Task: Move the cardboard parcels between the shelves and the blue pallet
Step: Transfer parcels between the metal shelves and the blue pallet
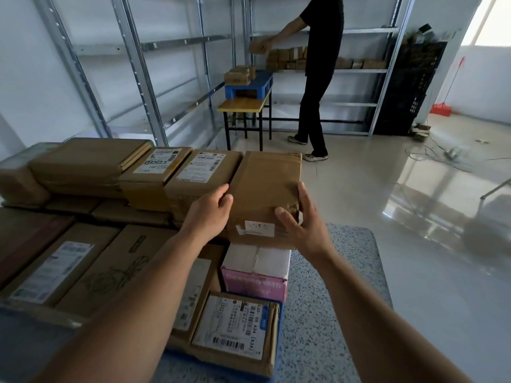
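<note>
A brown taped cardboard parcel (265,186) sits at the right end of the top row of stacked parcels. My left hand (213,211) grips its left edge and my right hand (301,225) clasps its right near corner. Beneath it lies a white and pink box (257,269). More labelled parcels (204,170) fill the stack to the left and below, resting on a blue pallet (279,352) whose edge shows at the bottom. Empty metal shelves (177,45) stand behind the stack.
Another person in black (320,64) stands at the far shelves handling a small parcel. A small table (243,105) carries a blue pallet (249,84) with a few parcels. Black crates (409,87) stand at the right. Cables (442,154) lie on the shiny floor.
</note>
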